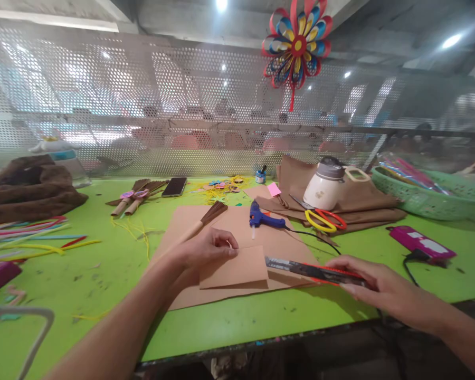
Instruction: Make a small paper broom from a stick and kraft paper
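- The folded paper (235, 268) lies on a large brown sheet (296, 245).
- The left hand (209, 245), fingers bent, touches the folded paper's far edge; whether it pinches, I cannot tell.
- The right hand (376, 282) grips a box cutter (306, 268), tip at the folded paper's right edge.
- Beyond the folded paper lies a glue gun (269, 220); scissors (312, 212) lie to its far right.

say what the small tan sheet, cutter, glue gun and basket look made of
Sheet: probably stiff paper or thin card, matt, going by its flat face and crisp edges.
Cutter: likely plastic body, red and black; the blade seems metal, with a grey sheen.
Glue gun: apparently moulded plastic, smooth and evenly blue.
Basket: likely plastic, uniformly green with a pierced wall.
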`<state>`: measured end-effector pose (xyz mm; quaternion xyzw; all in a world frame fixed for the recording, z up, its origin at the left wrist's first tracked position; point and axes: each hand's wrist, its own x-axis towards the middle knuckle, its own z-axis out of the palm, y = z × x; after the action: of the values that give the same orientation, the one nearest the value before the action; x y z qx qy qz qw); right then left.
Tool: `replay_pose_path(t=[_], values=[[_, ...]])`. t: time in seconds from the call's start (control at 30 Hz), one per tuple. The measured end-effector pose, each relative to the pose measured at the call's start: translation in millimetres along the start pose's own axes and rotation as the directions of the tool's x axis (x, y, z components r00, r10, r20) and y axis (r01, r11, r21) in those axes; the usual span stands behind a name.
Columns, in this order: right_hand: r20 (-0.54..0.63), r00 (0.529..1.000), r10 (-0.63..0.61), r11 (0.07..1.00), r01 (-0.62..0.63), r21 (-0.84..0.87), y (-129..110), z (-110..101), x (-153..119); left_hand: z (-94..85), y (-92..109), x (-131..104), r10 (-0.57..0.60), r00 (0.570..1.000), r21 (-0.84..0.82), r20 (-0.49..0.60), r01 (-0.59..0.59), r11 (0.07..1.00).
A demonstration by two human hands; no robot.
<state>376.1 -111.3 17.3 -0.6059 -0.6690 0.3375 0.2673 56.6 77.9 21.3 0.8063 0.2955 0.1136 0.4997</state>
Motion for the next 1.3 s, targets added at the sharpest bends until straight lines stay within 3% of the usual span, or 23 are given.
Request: replay_pose_path(t=[0.17,0.3,0.43,0.57,0.7,0.9,1.13,1.3], values=[[0.030,1.000,-0.008,0.997,0.010,-0.076,-8.4,6.6,11.6,4.5,-1.0,3.3,0.012,0.998,0.036,-0.061,-0.010,0.999],[0.026,0.982,-0.188,0.931,0.187,-0.312,-1.8,7.8,29.8,9.3,-5.1,8.1,0.023,0.997,0.209,-0.073,-0.008,0.978],[0.080,0.948,-0.309,0.848,0.312,-0.427,12.4,7.9,43.0,19.2,-4.4,9.5,0.040,0.993,0.403,-0.108,0.007,0.915],[0.126,0.935,-0.330,0.815,0.350,-0.461,15.3,8.2,46.4,32.2,7.1,1.8,0.171,0.981,0.585,-0.094,-0.085,0.807],[0.222,0.927,-0.301,0.805,0.372,-0.462,3.7,7.1,46.2,39.7,15.5,-10.5,0.337,0.941,0.725,0.028,-0.251,0.642],[0.288,0.906,-0.308,0.787,0.413,-0.457,-8.0,8.9,48.3,43.6,2.7,-14.7,0.404,0.904,0.845,0.143,-0.324,0.425],[0.226,0.885,-0.407,0.736,0.464,-0.493,7.8,18.2,49.7,44.4,-4.1,-10.0,0.417,0.898,0.828,0.142,-0.339,0.447],[0.207,0.876,-0.436,0.753,0.481,-0.450,15.6,14.8,41.2,44.3,-2.3,-9.2,0.414,0.900,0.817,0.138,-0.339,0.467]])
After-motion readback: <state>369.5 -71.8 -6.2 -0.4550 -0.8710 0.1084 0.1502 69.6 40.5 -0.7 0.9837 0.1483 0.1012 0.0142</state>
